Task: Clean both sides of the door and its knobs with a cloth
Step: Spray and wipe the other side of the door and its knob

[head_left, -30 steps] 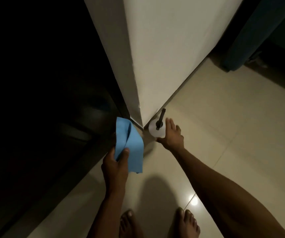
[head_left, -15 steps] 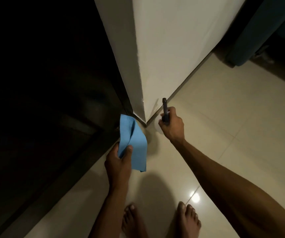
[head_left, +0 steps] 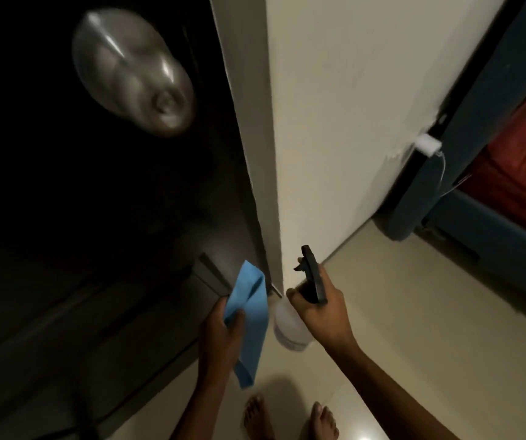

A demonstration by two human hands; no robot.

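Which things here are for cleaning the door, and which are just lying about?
For the job: cloth in the left hand; spray bottle in the right hand; door; knob.
Just there: bed; white plug; floor.

The scene is dim. The left half sinks into near black, where a motion-blurred metal door knob (head_left: pixel 133 71) catches streaky highlights. The tiled floor (head_left: pixel 414 312) is lit softly, with a small glare spot at the bottom edge. Wide-angle distortion bends the door edge (head_left: pixel 246 138).
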